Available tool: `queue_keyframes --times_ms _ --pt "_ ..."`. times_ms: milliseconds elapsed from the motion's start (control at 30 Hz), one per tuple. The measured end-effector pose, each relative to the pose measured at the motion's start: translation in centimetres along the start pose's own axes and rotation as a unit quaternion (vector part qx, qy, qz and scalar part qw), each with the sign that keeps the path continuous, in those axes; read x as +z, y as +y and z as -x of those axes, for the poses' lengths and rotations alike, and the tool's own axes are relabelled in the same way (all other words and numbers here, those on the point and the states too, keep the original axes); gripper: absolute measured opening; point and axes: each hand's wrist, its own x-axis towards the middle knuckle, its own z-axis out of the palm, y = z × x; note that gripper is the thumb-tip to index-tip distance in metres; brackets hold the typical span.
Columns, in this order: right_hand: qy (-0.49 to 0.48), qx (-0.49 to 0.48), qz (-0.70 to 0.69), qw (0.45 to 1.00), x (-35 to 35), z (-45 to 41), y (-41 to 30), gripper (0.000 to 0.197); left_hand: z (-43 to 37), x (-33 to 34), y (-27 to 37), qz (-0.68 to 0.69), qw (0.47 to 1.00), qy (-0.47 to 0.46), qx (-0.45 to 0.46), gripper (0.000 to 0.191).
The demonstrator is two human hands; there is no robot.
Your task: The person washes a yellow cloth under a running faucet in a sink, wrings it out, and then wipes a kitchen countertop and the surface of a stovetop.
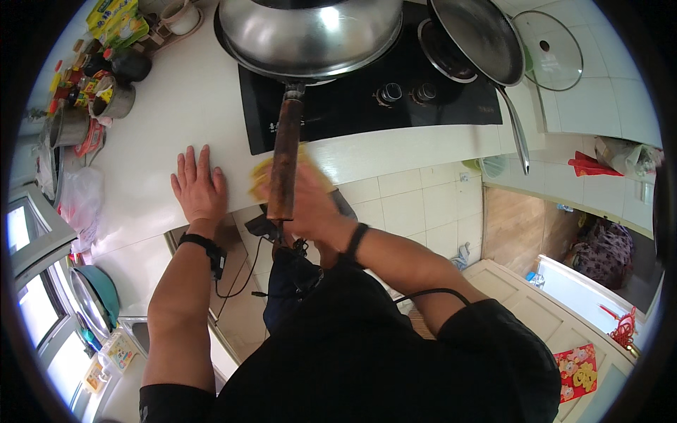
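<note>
My left hand [200, 185] lies flat on the white countertop [148, 127], fingers spread, holding nothing. Under the wooden handle [285, 158] of a wok, my right hand [312, 198] presses a yellow cloth [262, 177] on the counter's front edge. The handle partly covers both the hand and the cloth, and the hand is blurred. A steel wok with a domed lid [312, 39] stands on the black glass cooktop [338, 111], its handle pointing towards me. To its right, a dark frying pan [478, 39] is tilted at the cooktop's far right.
Seasoning bottles [129, 63] and metal pots [113, 98] crowd the counter's left side. A plastic bag [82, 203] lies nearer me. The frying pan's metal handle [515, 127] juts over the front edge. A glass lid [550, 50] leans at the right, and a cream door [529, 301] stands behind my right arm.
</note>
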Motion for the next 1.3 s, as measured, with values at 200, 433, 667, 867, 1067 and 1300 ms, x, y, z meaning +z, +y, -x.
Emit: queue_keyframes --times_ms 200,433,667,867,1067,1300 --pt "0.050 -0.081 0.005 0.995 2.5 -1.9 0.0 0.051 -0.1 0.3 0.1 -0.008 1.000 0.013 0.012 0.054" --pt "0.013 0.098 0.214 0.972 -8.3 10.1 12.9 0.069 0.1 0.0 0.3 -0.011 1.000 0.003 -0.002 0.052" --pt "0.126 0.289 0.275 0.908 -10.6 16.4 20.7 0.062 0.0 -0.4 0.5 -0.006 1.000 -0.012 -0.006 0.053" --pt "0.012 0.136 0.216 0.967 -5.0 8.5 9.4 0.065 0.2 0.0 -0.2 0.000 1.000 -0.002 -0.014 0.054" --pt "-0.031 -0.053 0.037 0.997 -1.1 0.1 0.5 0.047 0.1 0.2 -0.2 -0.004 1.000 0.000 -0.003 0.055" --pt "-0.026 -0.073 0.061 0.995 -1.2 -0.8 1.9 0.046 0.1 0.6 -0.3 -0.023 1.000 0.008 -0.002 0.054"
